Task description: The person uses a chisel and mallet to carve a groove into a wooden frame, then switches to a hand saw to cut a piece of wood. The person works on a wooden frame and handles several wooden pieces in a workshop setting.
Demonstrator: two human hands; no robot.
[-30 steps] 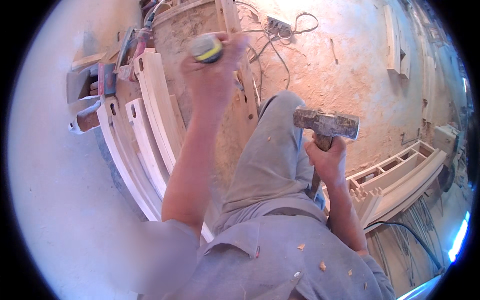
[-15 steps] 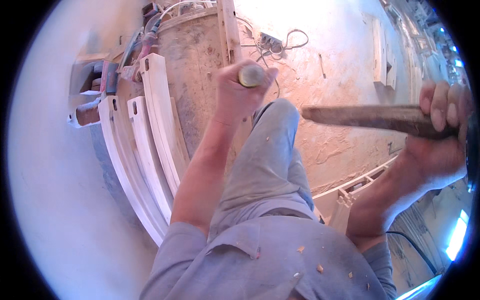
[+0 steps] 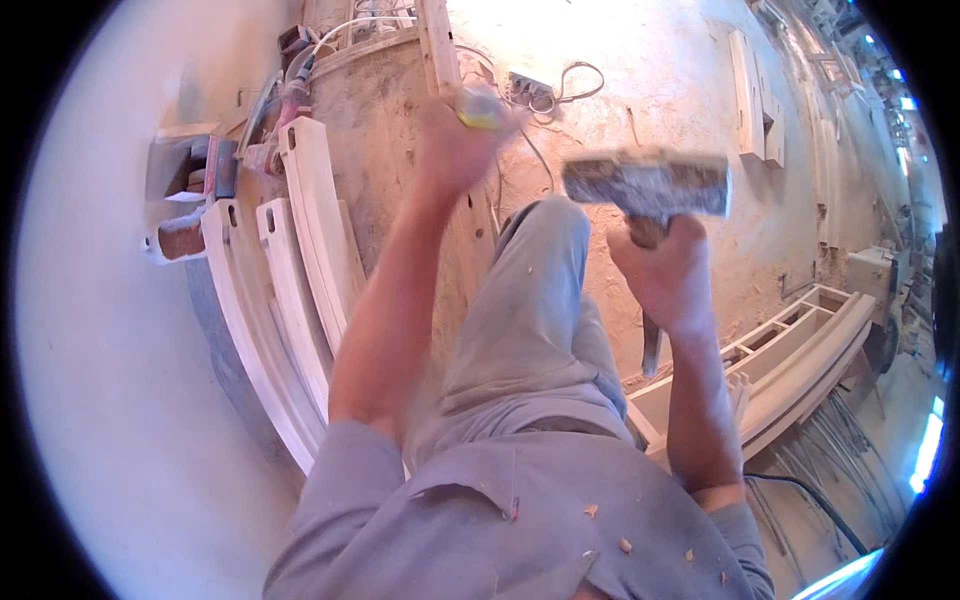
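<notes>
Hammer [image 3: 648,187] was in the right hand [image 3: 662,275], up off the floor, just right of the knee [image 3: 560,222] in the picture. Right fingers were clamped around its handle close under the head; the head lay crosswise above the fist, and the rest of the handle ran out below it. Left hand [image 3: 455,150] was well apart from the hammer, over a long wooden beam [image 3: 438,50], fingers curled around a round-ended hand tool [image 3: 480,106] with a yellow band. That hand was blurred; couldn't tell exact finger placement, nor whether the tool's hidden lower end touched the beam. Beam ran along the right part of a dusty brown tabletop [image 3: 372,110]. Left of it: several long pale bars [image 3: 318,190] side by side, slots cut near the far ends. Beyond those, a reddish power tool [image 3: 292,100] with a hose or cable, plus an open box [image 3: 190,168] near the wall. Right of the beam, on the dusty floor [image 3: 640,90]: power strip [image 3: 530,92] with looped cords, and farther right a couple of pale wood blocks [image 3: 748,100]. Lower right: wooden frame [image 3: 790,345] split into compartments, thin metal rods [image 3: 830,455] beside it. Wood chips [image 3: 625,545] sat on the grey shirt [image 3: 440,540].
</notes>
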